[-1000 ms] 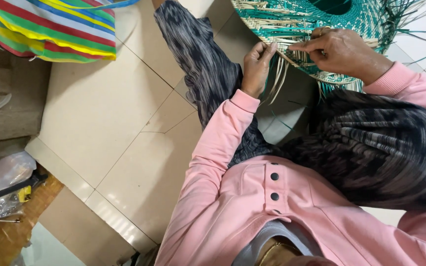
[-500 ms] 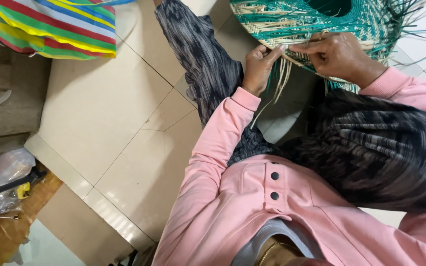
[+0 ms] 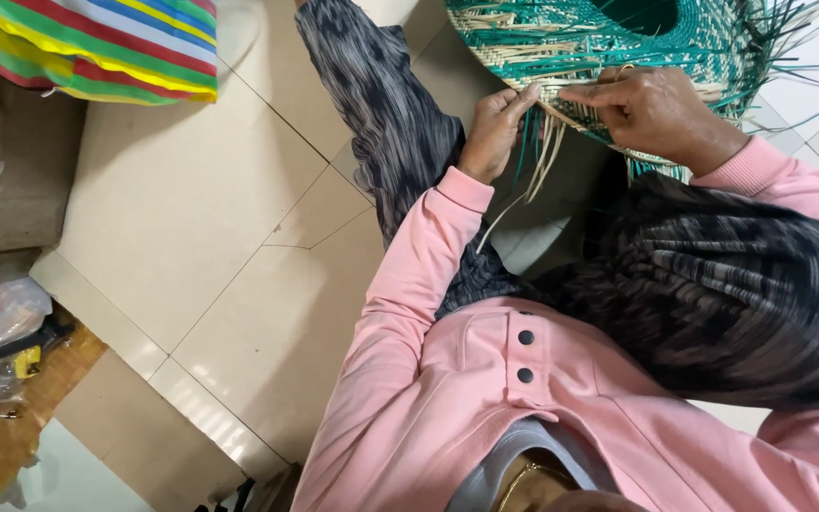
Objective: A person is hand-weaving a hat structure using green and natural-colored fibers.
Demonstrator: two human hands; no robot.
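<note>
My left hand (image 3: 493,128) fingers pinching pale strips (image 3: 544,156) | my right hand (image 3: 654,109) fingers pressed on green woven basket (image 3: 580,43) rim | striped bag (image 3: 106,43) on tiled floor (image 3: 201,218), upper left

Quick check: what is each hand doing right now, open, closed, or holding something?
Left hand: closed, pinching pale straw strands at the woven basket's edge.
Right hand: fingers curled on the basket's rim, forefinger out.

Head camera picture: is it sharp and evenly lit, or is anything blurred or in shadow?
Head view: soft, even light, with no harsh glare on the tiled floor; both hands, left and right, look sharp on the green woven basket; a shadow lies under the basket; the pink top bulges near the bottom edge.
</note>
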